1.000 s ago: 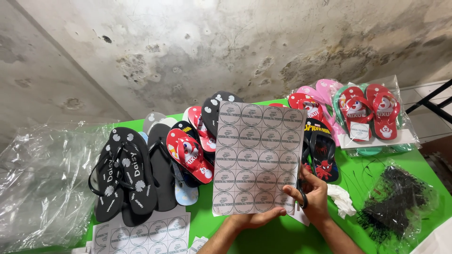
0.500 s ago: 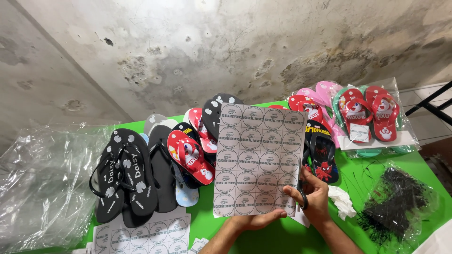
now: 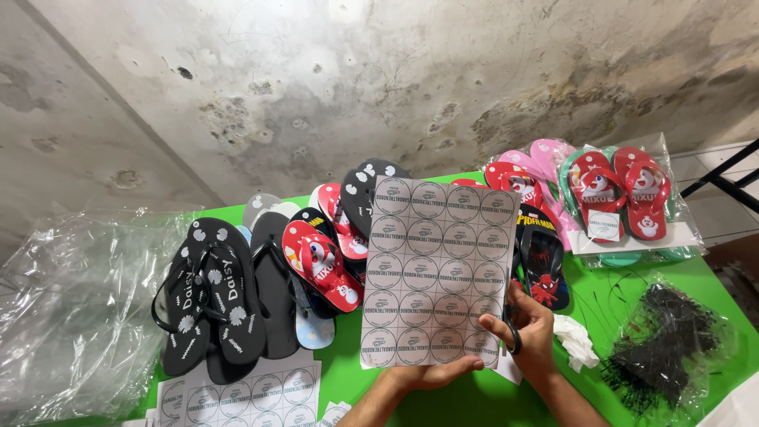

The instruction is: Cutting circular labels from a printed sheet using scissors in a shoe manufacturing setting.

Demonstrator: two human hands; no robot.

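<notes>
Both hands' grip pinches the sticker sheet (image 3: 436, 273) at its bottom edge.

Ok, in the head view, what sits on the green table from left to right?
Clear plastic bags → black flip-flops → red flip-flop → held sticker sheet → black and red flip-flop → bagged red flip-flops → bag of black ties.

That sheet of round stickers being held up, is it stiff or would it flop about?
The sticker sheet probably has some stiffness: it stands upright and nearly flat, supported only at its lower edge by the left hand and right hand. Likely light. It would probably bend or crease easily.
</notes>
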